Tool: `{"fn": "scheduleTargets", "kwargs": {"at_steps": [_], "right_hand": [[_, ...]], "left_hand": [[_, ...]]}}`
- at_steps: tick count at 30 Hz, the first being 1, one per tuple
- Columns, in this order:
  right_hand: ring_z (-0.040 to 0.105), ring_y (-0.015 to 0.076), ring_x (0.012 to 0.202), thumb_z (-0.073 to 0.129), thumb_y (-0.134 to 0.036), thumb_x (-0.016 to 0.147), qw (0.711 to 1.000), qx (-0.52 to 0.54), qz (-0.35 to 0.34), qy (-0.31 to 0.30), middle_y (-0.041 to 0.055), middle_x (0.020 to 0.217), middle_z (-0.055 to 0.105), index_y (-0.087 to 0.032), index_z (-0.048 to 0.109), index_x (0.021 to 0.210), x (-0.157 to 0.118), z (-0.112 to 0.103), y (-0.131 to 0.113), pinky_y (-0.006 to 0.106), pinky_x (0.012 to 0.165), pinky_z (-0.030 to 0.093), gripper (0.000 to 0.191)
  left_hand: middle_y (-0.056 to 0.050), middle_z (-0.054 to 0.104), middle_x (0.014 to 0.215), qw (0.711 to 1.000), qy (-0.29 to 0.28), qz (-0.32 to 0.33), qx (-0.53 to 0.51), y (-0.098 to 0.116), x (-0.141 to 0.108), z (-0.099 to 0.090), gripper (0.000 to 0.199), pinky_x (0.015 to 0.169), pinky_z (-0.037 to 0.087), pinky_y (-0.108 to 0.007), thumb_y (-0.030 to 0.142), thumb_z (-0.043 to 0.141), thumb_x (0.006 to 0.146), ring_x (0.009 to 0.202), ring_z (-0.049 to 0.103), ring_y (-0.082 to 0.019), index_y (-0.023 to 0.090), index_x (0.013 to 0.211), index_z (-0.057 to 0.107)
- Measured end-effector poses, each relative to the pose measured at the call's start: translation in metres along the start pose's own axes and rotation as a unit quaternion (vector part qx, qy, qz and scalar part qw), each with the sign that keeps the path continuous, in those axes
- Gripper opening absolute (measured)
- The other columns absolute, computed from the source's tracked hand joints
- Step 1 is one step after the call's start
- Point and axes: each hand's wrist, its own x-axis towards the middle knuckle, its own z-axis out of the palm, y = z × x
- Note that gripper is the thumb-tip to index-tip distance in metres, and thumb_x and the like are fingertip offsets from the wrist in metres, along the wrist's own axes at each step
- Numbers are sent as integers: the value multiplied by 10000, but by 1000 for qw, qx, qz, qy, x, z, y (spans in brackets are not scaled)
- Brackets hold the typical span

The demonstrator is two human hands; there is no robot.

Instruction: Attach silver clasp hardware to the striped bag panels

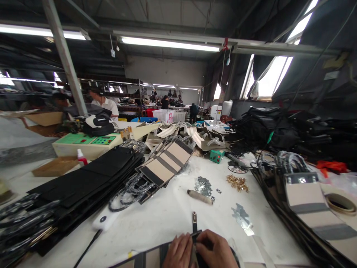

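At the bottom of the head view a dark-and-beige bag panel point(153, 257) lies on the table in front of me. My left hand point(178, 250) rests flat on it with fingers stretched out. Right beside it, my right hand point(216, 248) is closed in a pinch at the panel's dark edge; what its fingertips hold is hidden. A short black strap with a metal clasp point(194, 217) sticks out beyond my fingers. Farther off lie a worn cylindrical tool point(200, 197), a heap of small grey metal plates point(203, 185), a pile of brass fasteners point(237, 183) and shiny flat pieces point(242, 216).
Stacked black panels point(92, 178) and beige-striped panels point(167, 163) with wrapped handles fill the left. Another panel stack point(305, 197) and a tape roll point(340, 203) stand right. A white corded device point(104, 222), green box point(216, 156) and distant people are also in view.
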Motion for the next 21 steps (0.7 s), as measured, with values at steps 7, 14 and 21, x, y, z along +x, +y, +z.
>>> {"fn": "scheduleTargets", "kwargs": {"at_steps": [7, 14, 21], "right_hand": [[732, 193, 795, 632, -200, 759, 998, -62, -10, -7, -13, 823, 789, -255, 763, 858, -1, 11, 12, 218, 728, 495, 174], [720, 179, 773, 615, -200, 779, 997, -72, -23, -4, -9, 820, 783, -243, 757, 854, 1, 17, 20, 212, 711, 491, 166], [741, 217, 807, 638, -307, 812, 999, 13, -16, 40, -1, 811, 789, -255, 752, 815, -1, 13, 10, 250, 763, 531, 125]], "left_hand": [[-37, 781, 1151, 1000, 16, -1, 11, -2, 2, 0, 449, 922, 571, -279, 193, 473, 944, 1055, 689, -201, 200, 1361, 638], [-50, 767, 1170, 1000, 23, -1, -3, 0, 6, -2, 322, 906, 562, -279, 206, 465, 989, 1051, 692, -194, 170, 1219, 688], [-57, 776, 1198, 1000, -4, -11, -4, 3, 8, -10, 370, 868, 615, -320, 194, 499, 940, 1054, 718, -216, 143, 1268, 665]]}}
